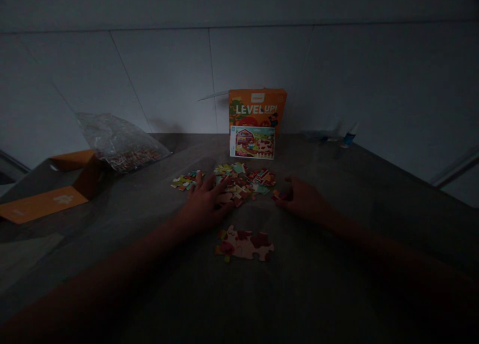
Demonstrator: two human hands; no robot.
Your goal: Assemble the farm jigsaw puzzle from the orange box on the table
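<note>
My left hand [205, 203] lies with spread fingers over the left part of a loose pile of jigsaw puzzle pieces [239, 183], covering some of them. At the pile's right edge, my right hand [305, 198] has a small dark red and orange puzzle piece [277, 195] between thumb and fingers; the dim light blurs the contact. Nearer to me, several joined pieces form a pink cow with brown patches [245, 244], flat on the table. Behind the pile, a picture card [254, 142] with a barn and a cow leans against an orange "LEVEL UP!" box [257, 102].
A clear plastic bag of small pieces [125, 147] lies at the back left, beside an open orange box part [56, 202]. A small blue and white bottle [349, 138] stands at the back right. White wall panels [168, 80] close off the grey table [310, 269].
</note>
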